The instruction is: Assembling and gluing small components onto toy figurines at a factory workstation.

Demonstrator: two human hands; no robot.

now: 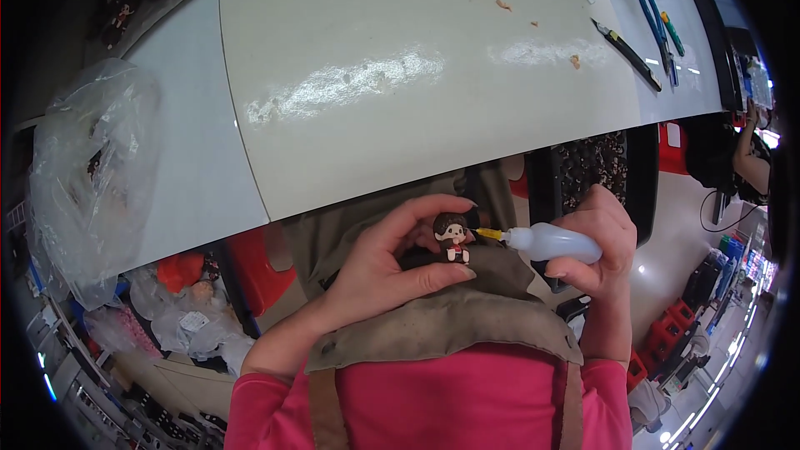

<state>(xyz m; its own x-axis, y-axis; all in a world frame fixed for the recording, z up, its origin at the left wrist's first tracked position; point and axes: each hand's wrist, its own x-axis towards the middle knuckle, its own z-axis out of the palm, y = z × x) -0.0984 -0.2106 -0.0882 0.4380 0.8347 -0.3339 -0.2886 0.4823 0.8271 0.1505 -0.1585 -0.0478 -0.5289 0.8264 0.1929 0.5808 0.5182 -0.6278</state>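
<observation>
Above my apron (433,321), my left hand (392,254) holds a small figurine (453,239) with dark brown hair and a brown body, between the thumb and fingers. My right hand (602,237) is wrapped round a whitish squeeze bottle (557,243) lying sideways. The bottle's yellow tip (490,234) points left at the figurine, by the side of its head. Whether the tip touches it I cannot tell.
The pale table (375,100) lies ahead, with a craft knife (629,54), blue-handled pliers (654,25) and scraps at the far right. A plastic bag (100,175) hangs at the left edge. Below the table's right is a dark tray (592,167) of small pieces. Another person's arm (750,158) shows far right.
</observation>
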